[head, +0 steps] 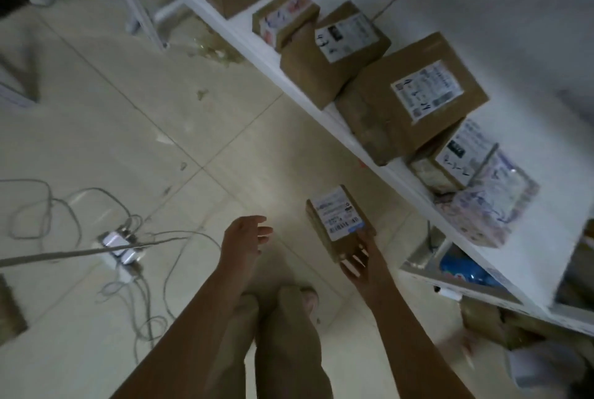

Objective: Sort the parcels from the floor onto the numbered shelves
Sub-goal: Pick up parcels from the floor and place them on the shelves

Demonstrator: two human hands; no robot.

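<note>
R hand (360, 259) grips a small labelled box (337, 220) by its near end, fingers curled under it, held over the floor (144, 128) just in front of the shelf (241, 29). L hand (244, 238) is empty, fingers loose & spread. Row of cardboard boxes (411, 99) sits on the shelf. Power strip (119, 247) w/ cables lies off to the left.

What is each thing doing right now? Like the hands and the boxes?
Small parcel, held up, label facing up.
Right hand, fingers curled round the parcel's near end.
Left hand, open, holding nothing.
Shelf boxes, closed, sitting in a row.
Power strip, on the floor, cables attached.
</note>
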